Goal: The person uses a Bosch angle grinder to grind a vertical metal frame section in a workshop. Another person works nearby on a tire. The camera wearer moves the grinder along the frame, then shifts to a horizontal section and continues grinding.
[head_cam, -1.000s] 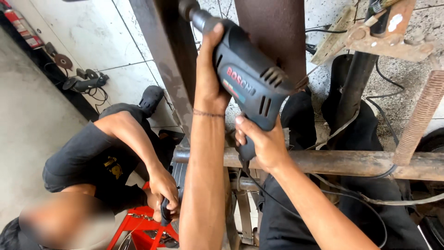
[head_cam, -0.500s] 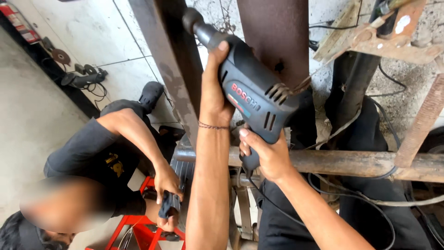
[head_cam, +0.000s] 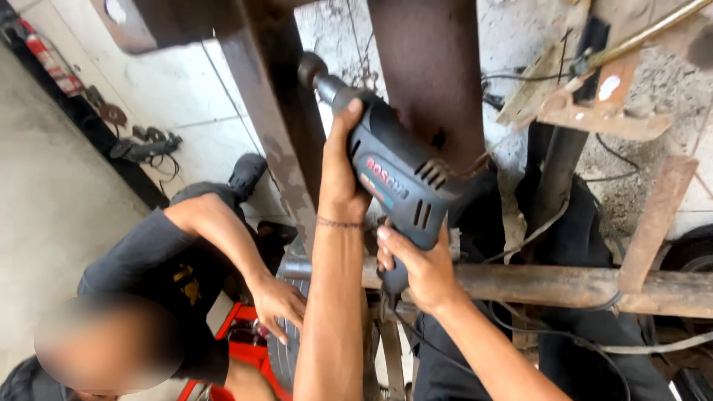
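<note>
I hold a dark blue-grey power drill [head_cam: 397, 178] with both hands. My left hand [head_cam: 342, 167] wraps the front of its body near the chuck. My right hand [head_cam: 420, 263] grips the handle below, where a black cable leaves it. The chuck [head_cam: 312, 70] is pressed against a rusty upright steel bar [head_cam: 275, 126]; the bit itself is hidden.
A second upright steel post [head_cam: 431, 82] stands right behind the drill. A rusty horizontal pipe [head_cam: 564, 286] crosses under my right hand. A crouching person in a dark shirt [head_cam: 156, 260] rests a hand [head_cam: 278, 301] on a tyre beside a red frame [head_cam: 249, 353]. Cables hang at right.
The drill and both my hands have shifted slightly down and right in view, with the chuck staying against the upright bar. The crouching person has stayed low at the left.
</note>
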